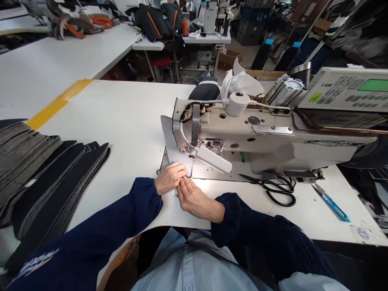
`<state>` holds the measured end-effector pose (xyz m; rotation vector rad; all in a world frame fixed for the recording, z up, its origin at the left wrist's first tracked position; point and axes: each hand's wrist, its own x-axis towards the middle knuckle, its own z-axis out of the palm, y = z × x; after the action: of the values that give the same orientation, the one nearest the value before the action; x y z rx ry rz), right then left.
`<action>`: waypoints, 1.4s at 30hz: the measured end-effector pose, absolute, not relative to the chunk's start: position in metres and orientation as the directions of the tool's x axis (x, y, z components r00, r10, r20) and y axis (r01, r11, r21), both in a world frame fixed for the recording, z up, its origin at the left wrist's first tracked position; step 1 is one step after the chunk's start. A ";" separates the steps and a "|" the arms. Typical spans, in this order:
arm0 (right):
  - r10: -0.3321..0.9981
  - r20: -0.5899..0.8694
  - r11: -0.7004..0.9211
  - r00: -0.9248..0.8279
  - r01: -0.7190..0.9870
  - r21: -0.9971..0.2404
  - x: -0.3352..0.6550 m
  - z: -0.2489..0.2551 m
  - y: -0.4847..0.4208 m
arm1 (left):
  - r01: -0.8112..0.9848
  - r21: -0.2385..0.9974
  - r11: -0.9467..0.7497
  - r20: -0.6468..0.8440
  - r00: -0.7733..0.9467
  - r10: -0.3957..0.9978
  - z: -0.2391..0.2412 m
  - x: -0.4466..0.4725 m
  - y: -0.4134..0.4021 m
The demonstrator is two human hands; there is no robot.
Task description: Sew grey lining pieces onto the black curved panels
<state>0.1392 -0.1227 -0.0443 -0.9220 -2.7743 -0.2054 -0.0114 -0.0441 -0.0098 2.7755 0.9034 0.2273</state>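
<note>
A small pale grey piece of material (181,158) lies on the white table in front of the sewing machine (260,137), just left of its needle and lamp. My left hand (170,178) rests on the near edge of this piece with fingers curled, pinching it. My right hand (194,199) lies flat beside it, fingers stretched toward the same edge and touching the left fingertips. Both arms wear dark blue sleeves.
A fanned stack of dark cut pieces (45,182) covers the table's left. Black scissors (274,188) and a blue thread snip (332,204) lie right of my hands. The machine's control panel (348,91) stands at the right. Other tables with bags stand behind.
</note>
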 end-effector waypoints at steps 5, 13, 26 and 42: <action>0.627 0.279 0.754 -0.727 0.657 0.016 0.139 -0.048 -0.104 | 0.577 0.203 -0.791 0.087 0.794 0.602 -0.017 -0.007 -0.024; 0.725 0.245 0.677 -0.644 0.731 -0.081 0.139 -0.046 -0.082 | 0.572 0.255 -0.779 0.162 0.769 0.618 -0.021 -0.007 -0.002; 0.760 0.215 0.648 -0.613 0.741 -0.177 0.138 -0.040 -0.076 | 0.641 0.362 -0.677 0.234 0.640 0.732 -0.032 -0.002 0.030; 0.742 0.322 0.658 -0.588 0.731 -0.179 0.141 -0.052 -0.076 | 0.614 0.323 -0.720 0.145 0.719 0.679 -0.016 -0.010 0.048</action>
<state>0.1414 -0.0763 -0.0521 -1.1634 -2.5084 0.0391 -0.0095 0.0479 -0.0163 2.6729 1.0251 0.3720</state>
